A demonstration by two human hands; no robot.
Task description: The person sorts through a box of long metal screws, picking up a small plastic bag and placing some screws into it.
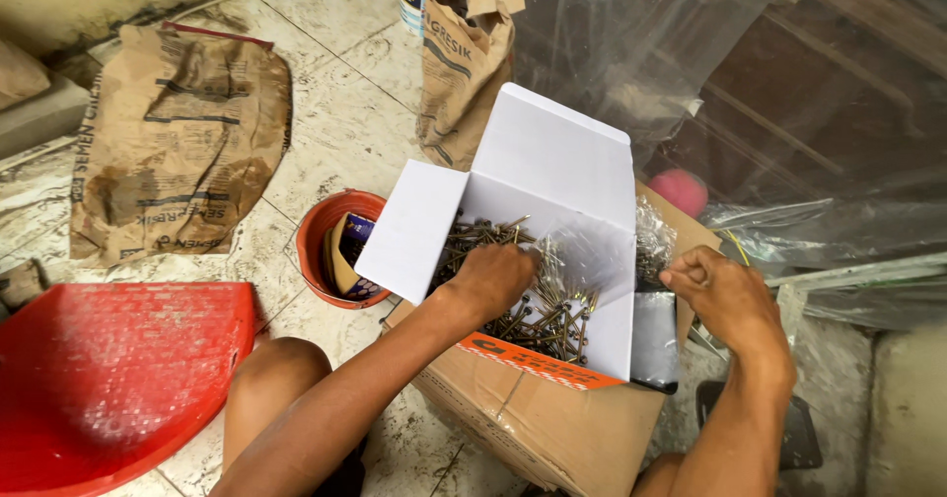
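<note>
While I'm looking down from the head view, my left hand [490, 278] is digging into the white carton [552, 162], fingers curled down among the loose dark screws [552, 319] and a clear plastic liner [582, 250]; whether it's actually gripping any I can't tell. My right hand [718, 295] is hovering just beside the carton's right wall, clenched into a loose fist, nothing visible in it. The white carton is sitting open on top of a brown cardboard box [552, 428]. A red bucket [321, 231] is standing just left of it, a red plastic stool [109, 369] further left, paper cement sacks [182, 132] lying on the tiled floor [335, 93].
</note>
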